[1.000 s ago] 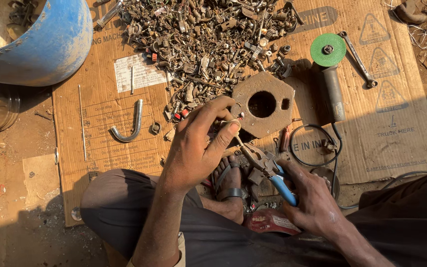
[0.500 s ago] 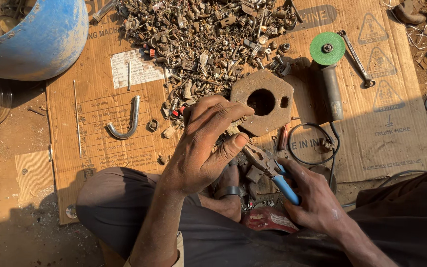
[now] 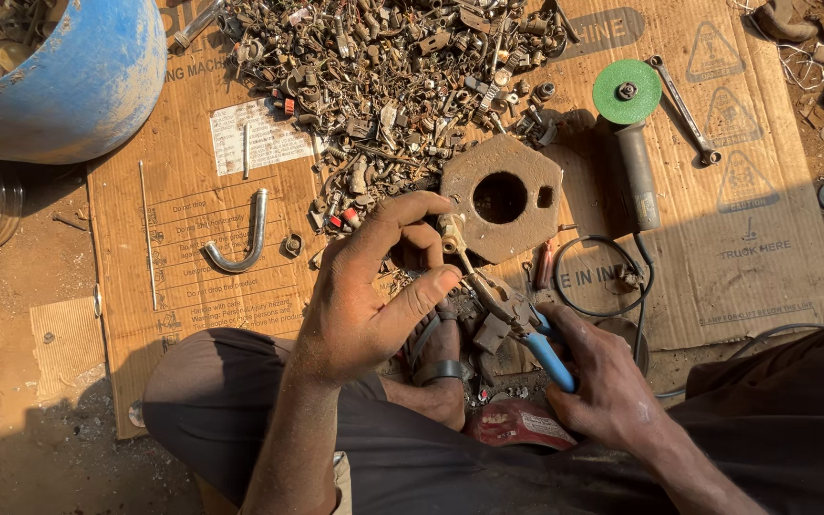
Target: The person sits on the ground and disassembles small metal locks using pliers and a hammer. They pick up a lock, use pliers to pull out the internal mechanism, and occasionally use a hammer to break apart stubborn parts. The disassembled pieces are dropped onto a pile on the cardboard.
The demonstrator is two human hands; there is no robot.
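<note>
Left hand [image 3: 374, 286] pinching small fitting [image 3: 450, 232] | right hand [image 3: 603, 381] gripping pliers [image 3: 517, 324]

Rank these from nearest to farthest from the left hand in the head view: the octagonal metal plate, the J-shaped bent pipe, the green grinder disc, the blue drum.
From the left hand:
1. Octagonal metal plate, just up and right of the fingertips.
2. J-shaped bent pipe, out to the left on the cardboard.
3. Green grinder disc, upper right.
4. Blue drum, top-left corner.

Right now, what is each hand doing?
Left hand: pinching a small metal part.
Right hand: closed on blue-handled pliers.
</note>
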